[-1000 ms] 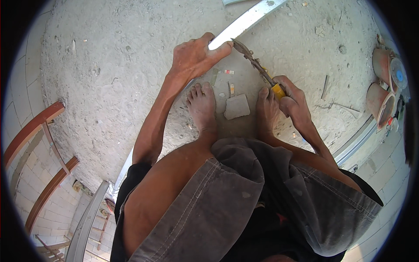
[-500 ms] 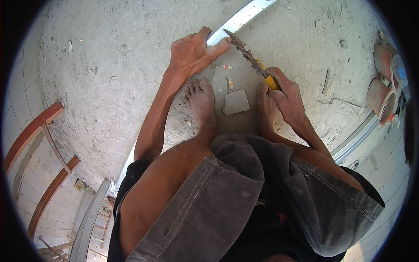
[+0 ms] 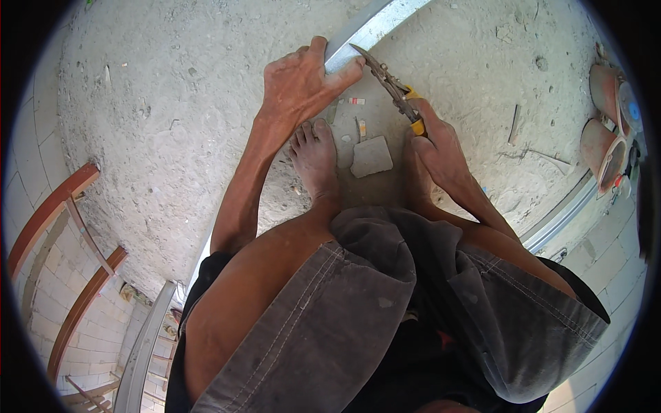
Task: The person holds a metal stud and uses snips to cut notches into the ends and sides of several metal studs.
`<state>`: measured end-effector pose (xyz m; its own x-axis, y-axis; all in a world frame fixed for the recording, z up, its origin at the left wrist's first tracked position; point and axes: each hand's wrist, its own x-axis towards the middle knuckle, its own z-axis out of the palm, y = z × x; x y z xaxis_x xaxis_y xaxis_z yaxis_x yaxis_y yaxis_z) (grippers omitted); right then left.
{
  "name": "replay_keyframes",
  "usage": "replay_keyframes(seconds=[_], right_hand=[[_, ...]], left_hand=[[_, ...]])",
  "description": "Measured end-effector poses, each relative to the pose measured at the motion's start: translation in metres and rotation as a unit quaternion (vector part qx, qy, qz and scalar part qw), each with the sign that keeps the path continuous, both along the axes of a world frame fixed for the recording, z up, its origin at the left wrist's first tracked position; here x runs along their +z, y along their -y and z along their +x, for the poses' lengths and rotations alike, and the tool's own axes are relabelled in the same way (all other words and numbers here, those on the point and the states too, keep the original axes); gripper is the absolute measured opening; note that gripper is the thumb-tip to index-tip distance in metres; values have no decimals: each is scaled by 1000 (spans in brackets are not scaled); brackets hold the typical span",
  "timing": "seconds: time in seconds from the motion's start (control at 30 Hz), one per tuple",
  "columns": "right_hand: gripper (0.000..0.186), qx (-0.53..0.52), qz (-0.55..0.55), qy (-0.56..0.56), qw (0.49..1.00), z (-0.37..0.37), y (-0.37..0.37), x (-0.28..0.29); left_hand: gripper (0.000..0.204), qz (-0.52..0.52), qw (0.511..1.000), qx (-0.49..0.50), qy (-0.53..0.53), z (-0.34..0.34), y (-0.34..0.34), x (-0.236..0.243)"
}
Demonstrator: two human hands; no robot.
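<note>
My left hand point(image 3: 297, 79) is closed round the near end of a long, shiny metal channel point(image 3: 381, 29), its thumb on the near side. The channel runs away toward the upper right. Yellow-handled tin snips point(image 3: 392, 88) are in my right hand point(image 3: 441, 138), the fingers wrapped round the grips. Their jaws point up and left, and the tip lies at the channel's near edge, just beyond my left thumb. Whether the blades bite into the metal I cannot tell. Below the snips, between my bare feet, lies a flat grey chunk point(image 3: 372, 157).
Dusty ground surrounds my feet, with small litter point(image 3: 357, 101) close by. Reddish buckets point(image 3: 600, 153) stand at the right, near another metal profile point(image 3: 561, 217). Brown metal frames point(image 3: 51, 210) and a grey profile point(image 3: 148, 344) are at the left, by a block wall point(image 3: 93, 337).
My right hand has moved slightly up and left, and its fingers have closed further round the snips' handles. The left hand and the channel have shifted slightly left.
</note>
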<state>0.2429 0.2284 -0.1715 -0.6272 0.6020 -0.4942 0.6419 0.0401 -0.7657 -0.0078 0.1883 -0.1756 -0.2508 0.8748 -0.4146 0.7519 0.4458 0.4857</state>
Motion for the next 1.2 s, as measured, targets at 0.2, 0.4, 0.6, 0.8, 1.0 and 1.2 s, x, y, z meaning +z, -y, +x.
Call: replay_keyframes(seconds=[0.2,0.4,0.6,0.8,1.0,1.2], right_hand=[[54,0,55,99,994,-5,2,-14],[61,-10,157,99,983,-8,-3,-19],[61,-5,251,58,966,-7,-4,-36],[63,-28,111,14,993,-4,-4,-41],[60,-8,130,11,991,-7,-4,-44],[66,45,179,30,982,-7,-5,-46]], left_hand=[[74,15,999,-18,-33,1,0,-6],[73,-3,1000,-17,-20,1,-1,-2],[78,22,999,-20,-20,1,-2,2],[76,26,999,-23,-32,3,-4,5],[78,19,999,-21,-38,-1,-3,1],[68,-8,999,-18,-26,-5,2,-5]])
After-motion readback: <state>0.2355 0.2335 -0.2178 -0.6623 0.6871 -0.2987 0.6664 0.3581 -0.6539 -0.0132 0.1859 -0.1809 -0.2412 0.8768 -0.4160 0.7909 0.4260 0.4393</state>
